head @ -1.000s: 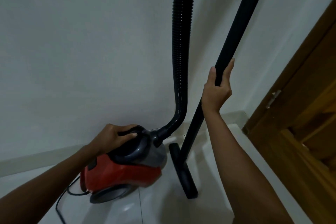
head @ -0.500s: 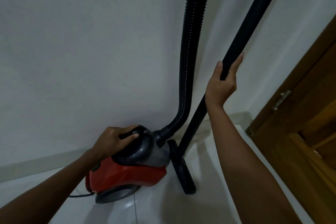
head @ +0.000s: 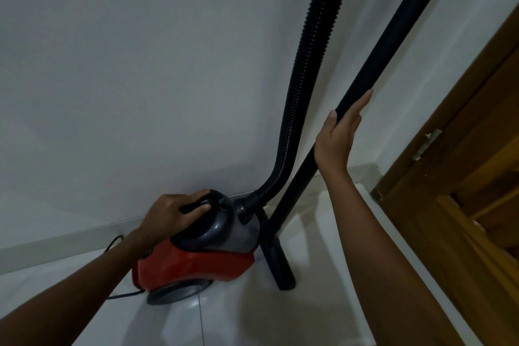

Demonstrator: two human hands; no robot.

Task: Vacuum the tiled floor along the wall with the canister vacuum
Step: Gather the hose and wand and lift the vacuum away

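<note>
Canister vacuum [head: 196, 258], red body with grey top, sits on the tiled floor [head: 224, 317] just beside the wall [head: 140, 64], near the corner. Left hand [head: 171, 213] is wrapped around its top handle [head: 202, 202], fingers curled under. Right hand [head: 338, 137] is on the rigid black wand [head: 373, 64], thumb one side, fingers flat and extended along the other (a loose brace, not a fist). The ribbed hose [head: 306, 64] rises steeply from the canister's front and leaves the top of view. The floor nozzle [head: 276, 258] lies flat on the tile just right of the canister, touching or nearly so.

Risks, as judged: the open-fingered hold on the wand could let it slip or tip toward the wall if the canister is tugged. Nozzle and canister sit so close that moving one could knock the other. The power cord [head: 123, 293] trails out at the canister's rear near the wheel, so rolling backward could run over it. A taut hose could jerk the canister over.

Room: wall and its pale skirting [head: 56, 241] close off the far side. A second wall strip and a wooden door frame [head: 463, 177] box in the right. Open tile lies toward the camera and to the left along the skirting, which looks like the usable run.
</note>
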